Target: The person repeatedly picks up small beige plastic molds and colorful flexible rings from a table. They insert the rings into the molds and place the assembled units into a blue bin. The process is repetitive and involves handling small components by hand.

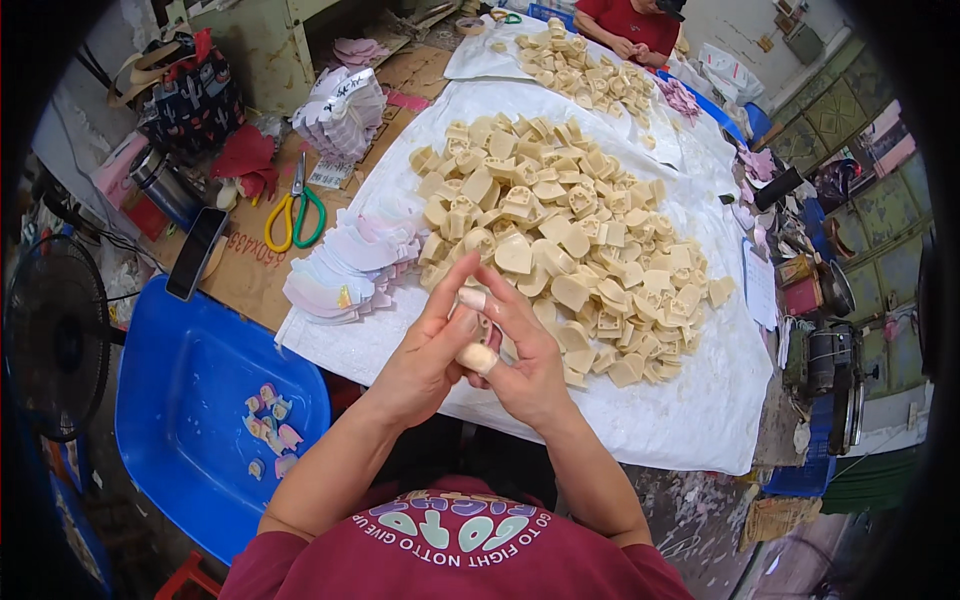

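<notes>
My left hand and my right hand meet above the near edge of the white-covered table. Both are closed around a small heel-shaped piece, mostly hidden by the fingers; a little of its surface with holes shows between them. Pale wraps cover some of my fingertips. Just beyond lies a big heap of cream plastic heel-shaped pieces. To the left of my hands, a fanned stack of pastel cut pieces rests on the white cloth.
A blue tub at left holds several pastel-covered pieces. Scissors with yellow and green handles, a phone and bundled white pieces lie on cardboard. A fan stands far left. Another person sits across the table.
</notes>
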Tool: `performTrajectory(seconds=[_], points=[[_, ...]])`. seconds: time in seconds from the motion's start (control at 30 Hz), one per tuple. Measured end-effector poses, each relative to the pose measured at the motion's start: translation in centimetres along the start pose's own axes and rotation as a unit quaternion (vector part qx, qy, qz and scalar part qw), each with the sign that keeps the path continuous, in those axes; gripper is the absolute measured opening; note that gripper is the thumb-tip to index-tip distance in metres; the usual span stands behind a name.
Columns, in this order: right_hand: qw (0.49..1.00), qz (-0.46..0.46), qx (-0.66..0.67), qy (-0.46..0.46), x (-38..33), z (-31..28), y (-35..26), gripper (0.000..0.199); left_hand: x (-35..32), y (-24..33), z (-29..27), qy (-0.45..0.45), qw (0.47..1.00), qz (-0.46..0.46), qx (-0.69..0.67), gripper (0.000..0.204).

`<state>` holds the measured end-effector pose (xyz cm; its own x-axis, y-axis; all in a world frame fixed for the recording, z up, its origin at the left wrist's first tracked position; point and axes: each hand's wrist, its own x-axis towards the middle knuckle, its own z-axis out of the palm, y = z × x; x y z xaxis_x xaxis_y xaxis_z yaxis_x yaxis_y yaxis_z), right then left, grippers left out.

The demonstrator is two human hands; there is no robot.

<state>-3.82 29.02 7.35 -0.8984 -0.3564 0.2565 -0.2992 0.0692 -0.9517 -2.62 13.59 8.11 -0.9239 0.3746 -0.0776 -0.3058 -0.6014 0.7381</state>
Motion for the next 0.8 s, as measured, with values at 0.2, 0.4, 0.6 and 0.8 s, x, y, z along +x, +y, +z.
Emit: performTrajectory(seconds=[0.2, 0.4, 0.6, 0.8], points=[[0.946, 0.104, 0.305, -0.041, -0.6, -1.0, -0.3, 0.049, -1.4, -0.4, 0.3, -0.078, 0.995, 0.031, -0.049, 0.085], [0.937, 0.114, 0.331, 0.005, -0.5, -0.9, 0.8, 0.034, -1.1, 0.6, -0.7, -0.096, 0.933, 0.178, 0.298, 0.089], [0.942, 0.244, 0.232, 0.013, -0.7, -2.8, -0.8, 0.022, 0.0, 2.3, -0.9, -0.12, 0.68, 0.309, 0.654, 0.074], [0.953, 0.164, 0.253, 0.037, -1.4, -2.5, 0.6, 0.021, -0.4, 2.8, -1.2, -0.065, 0.683, 0.321, 0.653, 0.047]])
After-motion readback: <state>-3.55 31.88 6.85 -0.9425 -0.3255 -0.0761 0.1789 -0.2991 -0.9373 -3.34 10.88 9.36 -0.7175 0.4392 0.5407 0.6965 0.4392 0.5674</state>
